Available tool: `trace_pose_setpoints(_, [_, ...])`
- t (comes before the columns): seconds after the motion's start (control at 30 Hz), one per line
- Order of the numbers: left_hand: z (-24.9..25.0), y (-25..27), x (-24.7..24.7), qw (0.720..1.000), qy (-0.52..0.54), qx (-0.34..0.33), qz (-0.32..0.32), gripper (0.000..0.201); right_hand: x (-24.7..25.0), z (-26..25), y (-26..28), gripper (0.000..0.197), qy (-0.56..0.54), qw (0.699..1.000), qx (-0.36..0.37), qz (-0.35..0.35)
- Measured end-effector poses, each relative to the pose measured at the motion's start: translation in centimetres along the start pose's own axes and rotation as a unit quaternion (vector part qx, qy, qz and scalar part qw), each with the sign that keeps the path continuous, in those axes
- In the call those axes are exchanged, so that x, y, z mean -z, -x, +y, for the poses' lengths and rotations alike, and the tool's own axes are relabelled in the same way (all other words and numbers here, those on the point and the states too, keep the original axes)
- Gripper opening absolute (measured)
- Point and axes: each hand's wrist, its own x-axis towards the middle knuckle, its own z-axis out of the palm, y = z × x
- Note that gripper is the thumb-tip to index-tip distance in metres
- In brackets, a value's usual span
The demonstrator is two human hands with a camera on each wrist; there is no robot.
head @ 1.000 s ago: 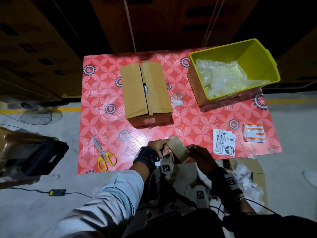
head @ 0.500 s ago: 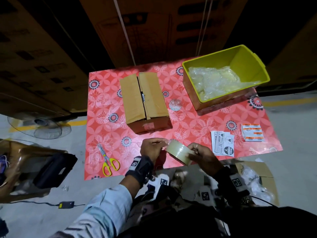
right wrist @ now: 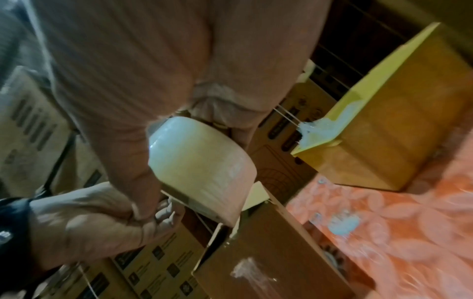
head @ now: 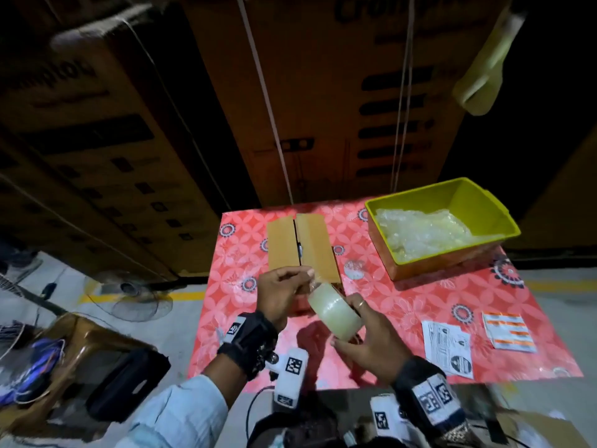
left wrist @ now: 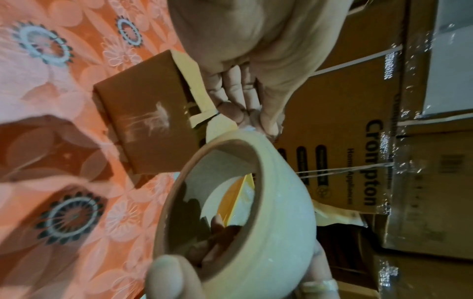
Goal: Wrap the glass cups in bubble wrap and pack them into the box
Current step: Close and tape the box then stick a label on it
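We have the roll of clear tape (head: 335, 311) held up over the near edge of the table, our right hand (head: 368, 342) curled round it with fingers through the core and thumb on the outer face, while our left hand (head: 280, 292) pinches at the free end on top of the roll, thumb and forefinger closed on it. To do this step well, we judge, we should keep the roll steady in the right hand and peel the end off slowly and squarely with the left, so the strip comes away in one width and does not split or fold back on itself (clear tape hides its own edge, so feel matters more than sight here). The cardboard box (head: 301, 248) sits just beyond the hands with its two top flaps folded shut and a narrow gap between them; no glass cups are visible, so we cannot tell whether they are inside. The table (head: 403, 305) wears a red flowered cloth; on it, to the right, stands a yellow-green bin (head: 484, 202) holding bubble wrap (head: 423, 231), and nearer us lie printed labels (head: 449, 347). Behind the table rise stacked large cartons (head: 323, 108), and a floor fan (head: 139, 305) lies on the concrete to the left.
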Motion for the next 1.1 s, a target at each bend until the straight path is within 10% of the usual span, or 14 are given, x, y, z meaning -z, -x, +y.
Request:
trace_pose_setpoints(0.37, [8.6,-11.9,3.2,0.980,-0.095,-0.143,-0.097,0.009,-5.7,-6.4,-8.1,0.053,0.118,0.969,-0.001,0.216])
trace_pose_setpoints(1.1, [1.9,-30.4,3.6,0.962,-0.192,-0.022,-0.195,0.009,-8.7,-6.1,-21.4,0.073,0.298,0.907,-0.252,0.159])
